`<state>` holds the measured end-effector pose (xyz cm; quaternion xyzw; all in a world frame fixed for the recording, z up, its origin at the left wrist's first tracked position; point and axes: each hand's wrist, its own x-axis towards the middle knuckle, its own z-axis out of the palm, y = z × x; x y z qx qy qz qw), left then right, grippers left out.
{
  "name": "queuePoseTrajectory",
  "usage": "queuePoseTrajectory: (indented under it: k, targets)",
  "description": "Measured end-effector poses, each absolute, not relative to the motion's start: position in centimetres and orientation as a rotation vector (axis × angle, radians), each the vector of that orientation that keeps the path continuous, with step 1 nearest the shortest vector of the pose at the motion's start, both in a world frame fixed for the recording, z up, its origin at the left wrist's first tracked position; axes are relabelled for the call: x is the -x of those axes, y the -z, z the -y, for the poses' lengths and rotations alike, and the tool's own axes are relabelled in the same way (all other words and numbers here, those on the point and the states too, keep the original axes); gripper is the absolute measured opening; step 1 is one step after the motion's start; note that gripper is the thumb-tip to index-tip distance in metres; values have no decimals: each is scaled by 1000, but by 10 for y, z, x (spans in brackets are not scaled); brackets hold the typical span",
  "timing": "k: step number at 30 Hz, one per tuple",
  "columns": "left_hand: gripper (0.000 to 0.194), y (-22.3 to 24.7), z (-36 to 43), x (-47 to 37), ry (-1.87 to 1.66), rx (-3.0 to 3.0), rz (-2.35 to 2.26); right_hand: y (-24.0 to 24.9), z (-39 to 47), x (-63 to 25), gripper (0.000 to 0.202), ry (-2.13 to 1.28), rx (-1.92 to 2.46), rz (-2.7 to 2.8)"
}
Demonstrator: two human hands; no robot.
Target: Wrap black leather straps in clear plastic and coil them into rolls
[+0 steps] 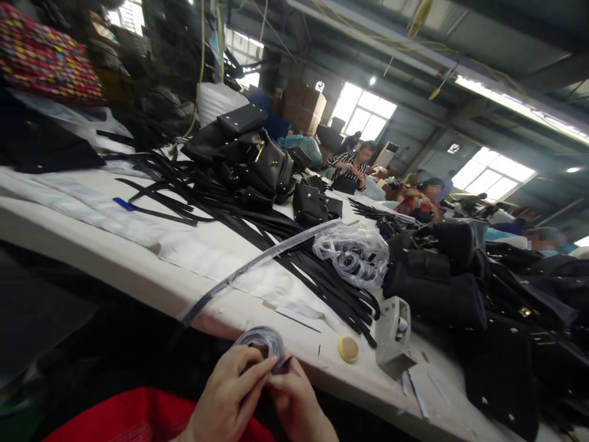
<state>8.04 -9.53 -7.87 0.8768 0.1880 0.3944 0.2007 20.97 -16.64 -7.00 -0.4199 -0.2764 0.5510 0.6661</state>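
Note:
A coiled strap in clear plastic wrap (pixel 262 337) is held at the table's front edge. My left hand (pixel 234 390) wraps around its near side, with thumb and fingers pressed together. My right hand (pixel 297 396) pinches the coil's right side; a small dark end shows by its fingers. Just beyond my hands, a long strap in a clear plastic sleeve (pixel 257 261) lies across the table, one end hanging over the edge. A clear plastic bag (pixel 354 252) with several coiled straps sits past it.
Loose black straps (pixel 257 230) spread across the white table (pixel 138 252). Black handbags (pixel 267 162) are heaped behind, more black bags (pixel 437 282) at right. A tape dispenser (pixel 391 334) and a round yellow-rimmed pad (pixel 348 348) stand near the edge. Co-workers (pixel 356 162) sit farther back.

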Motion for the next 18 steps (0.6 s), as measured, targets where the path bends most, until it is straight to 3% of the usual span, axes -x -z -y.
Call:
queuePoseTrajectory:
  k: [4,8,11,14,16,18]
  targets:
    - [39,84,88,-79,-1093,-2355,-614,64,158,-245,44,-935,1290,803]
    - [30,88,51,-72,-1152,-2258,-899,19,130,-339,54,-419,1502,1006]
    - [30,96,7,-56,-1015,-2074,-1275,-18,115,-408,53,204,1707,834]
    - [34,111,-29,-33,-851,-1783,-1656,-24,108,-423,48,742,1704,690]
    - [37,123,-42,-20,-780,-1671,-1750,-9,104,-400,39,757,1641,892]
    - [38,132,-48,-15,-691,-1608,-1747,16,98,-362,30,556,1607,1230]
